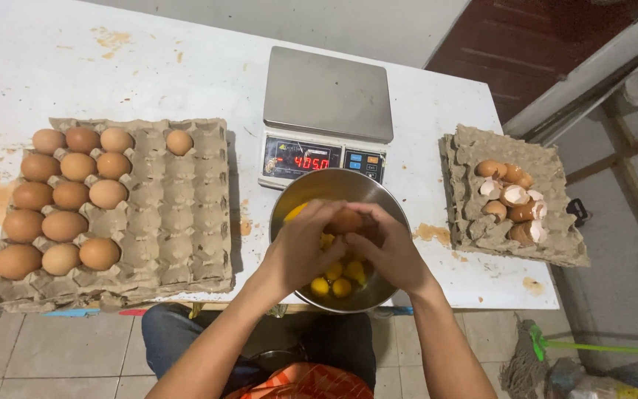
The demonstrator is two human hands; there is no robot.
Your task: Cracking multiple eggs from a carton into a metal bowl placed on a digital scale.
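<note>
My left hand (306,247) and my right hand (388,251) meet over a steel bowl (337,182) and both grip one brown egg (345,222) between the fingertips. The bowl stands at the table's front edge and holds several yellow yolks (334,284) in raw egg. To the left lies a cardboard egg tray (179,222) with several whole brown eggs (64,196) in its left columns and one single egg (179,142) further right. On the right, another cardboard tray (481,148) carries several empty broken shells (515,203).
A digital kitchen scale (328,94) with a lit red display stands right behind the bowl. The white table (186,66) is stained with orange smears. A green-handled mop (555,347) lies on the tiled floor at the lower right. My knees show under the table edge.
</note>
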